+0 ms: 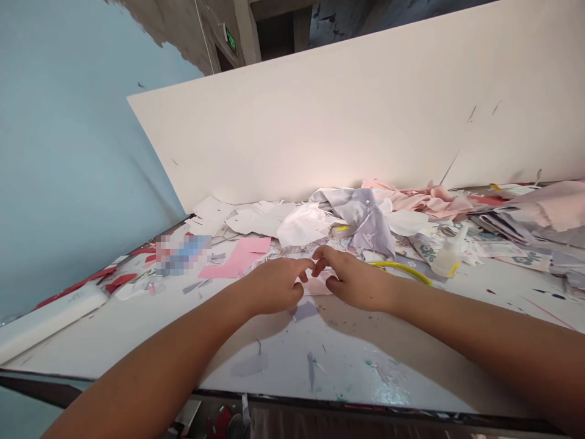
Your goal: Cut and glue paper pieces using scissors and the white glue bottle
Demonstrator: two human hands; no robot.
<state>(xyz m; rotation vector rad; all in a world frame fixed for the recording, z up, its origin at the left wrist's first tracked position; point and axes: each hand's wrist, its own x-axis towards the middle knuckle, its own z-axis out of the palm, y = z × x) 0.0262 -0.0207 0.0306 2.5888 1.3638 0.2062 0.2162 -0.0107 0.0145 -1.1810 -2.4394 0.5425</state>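
My left hand [275,285] and my right hand [351,277] meet above the middle of the white table [365,366], their fingertips almost touching. The left thumb and fingers are bent together in a pinch. On the right, the index finger arches over toward the left fingertips while the thumb curls below. Whatever lies in either pinch is hidden or too small to name. A pale pink fabric piece [320,284] shows between and behind the hands; whether the fingers touch it I cannot tell. Just beyond the right wrist lies a yellow curved strip [404,269].
Fabric scraps cover the back: grey-lilac cloth [372,222], peach cloth [425,198], white pieces [304,224]. A bright pink piece [240,257] lies left. A translucent squeeze bottle [448,256] rests right. A white panel [342,122] stands behind; a white roll [55,317] lies along the left edge.
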